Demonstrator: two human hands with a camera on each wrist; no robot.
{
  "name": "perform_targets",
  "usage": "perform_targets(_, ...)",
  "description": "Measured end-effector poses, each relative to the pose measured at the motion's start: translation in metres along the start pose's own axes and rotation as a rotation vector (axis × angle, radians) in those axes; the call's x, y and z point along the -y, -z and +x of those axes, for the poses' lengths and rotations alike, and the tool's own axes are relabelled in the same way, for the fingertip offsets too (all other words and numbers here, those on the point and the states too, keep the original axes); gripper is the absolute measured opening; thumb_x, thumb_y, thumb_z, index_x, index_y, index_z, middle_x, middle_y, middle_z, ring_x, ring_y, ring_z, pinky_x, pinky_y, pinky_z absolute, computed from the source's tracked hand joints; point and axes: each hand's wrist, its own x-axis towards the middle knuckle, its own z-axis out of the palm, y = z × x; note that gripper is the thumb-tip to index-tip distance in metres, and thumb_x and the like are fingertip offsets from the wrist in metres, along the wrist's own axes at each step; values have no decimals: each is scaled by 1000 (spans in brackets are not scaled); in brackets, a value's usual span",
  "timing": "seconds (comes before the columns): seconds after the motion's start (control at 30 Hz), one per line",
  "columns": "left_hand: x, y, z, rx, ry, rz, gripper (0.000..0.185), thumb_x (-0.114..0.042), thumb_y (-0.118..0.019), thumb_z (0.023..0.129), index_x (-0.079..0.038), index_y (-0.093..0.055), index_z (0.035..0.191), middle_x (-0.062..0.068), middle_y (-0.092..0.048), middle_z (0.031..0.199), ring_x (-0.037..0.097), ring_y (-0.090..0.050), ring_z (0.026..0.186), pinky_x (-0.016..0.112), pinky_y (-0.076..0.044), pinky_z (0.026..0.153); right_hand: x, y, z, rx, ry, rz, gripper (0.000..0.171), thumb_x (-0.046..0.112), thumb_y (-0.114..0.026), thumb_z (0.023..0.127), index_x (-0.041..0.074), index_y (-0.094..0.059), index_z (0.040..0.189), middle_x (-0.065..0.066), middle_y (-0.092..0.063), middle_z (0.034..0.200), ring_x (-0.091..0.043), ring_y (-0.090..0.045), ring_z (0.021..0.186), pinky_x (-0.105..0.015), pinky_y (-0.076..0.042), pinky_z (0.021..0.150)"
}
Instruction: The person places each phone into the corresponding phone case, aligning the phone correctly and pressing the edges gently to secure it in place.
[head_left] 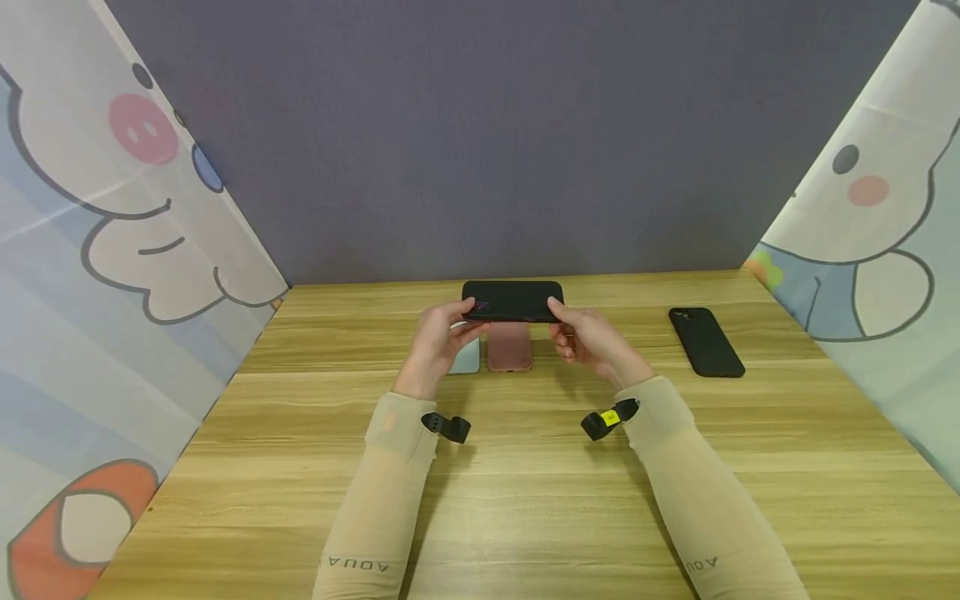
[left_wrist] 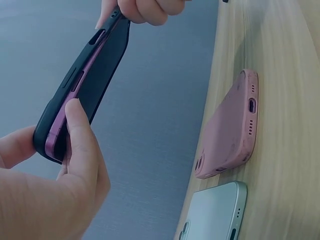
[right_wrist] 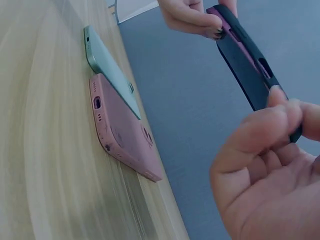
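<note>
- Phone [head_left: 513, 300] (black, purple along one side): raised above the table [head_left: 525, 500], between both hands.
- Left hand [head_left: 438, 335]: thumb and fingers pinch its left end.
- Right hand [head_left: 594, 337]: fingers curled, pinching its right end.

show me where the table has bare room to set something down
The table is bare left of the left sleeve, between the sleeves in front of the pink phone, and right of the right sleeve, nearer than the black phone or case. Crowded: the far middle, where the mint phone lies beside the pink one under the hands and their black case.
</note>
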Motion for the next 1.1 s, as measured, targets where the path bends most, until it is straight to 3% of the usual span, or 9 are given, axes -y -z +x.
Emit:
perform_targets(0.17,-1,1,0,10,-5,-4,15,-5,-62,100,2,-63,113,17,-55,113,30,-65,87,42,-55,95,0,-1,1,16,38,19,47,50,-54,104,11,-65,81,-1,-50,70,-14,-45,59,-27,-43,58)
perform_targets(0.37,-1,1,0,18,-7,-8,15,-5,-62,100,2,-64,112,18,-55,114,30,-65,88,48,-49,103,-2,-1,2,6,78,38,46,45,-52,106,11,-66,78,0,-52,70,-13,-43,57,-28,-40,57)
perform_targets(0.8,-2,0,-1,33,-6,-5,17,-7,-63,100,3,-64,114,18,-56,113,30,-66,88,45,-52,100,-3,-1,3,5,87,110,46,47,-54,104,10,-67,82,-2,-53,69,-14,-45,56,-28,-40,56)
perform_targets(1.1,-2,1,-1,42,-4,0,15,-7,-64,100,2,-66,111,17,-58,111,30,-67,87,43,-55,95,-4,1,3,-6,96,83,44,44,-52,106,8,-66,85,-2,-50,66,-12,-41,53,-28,-37,55)
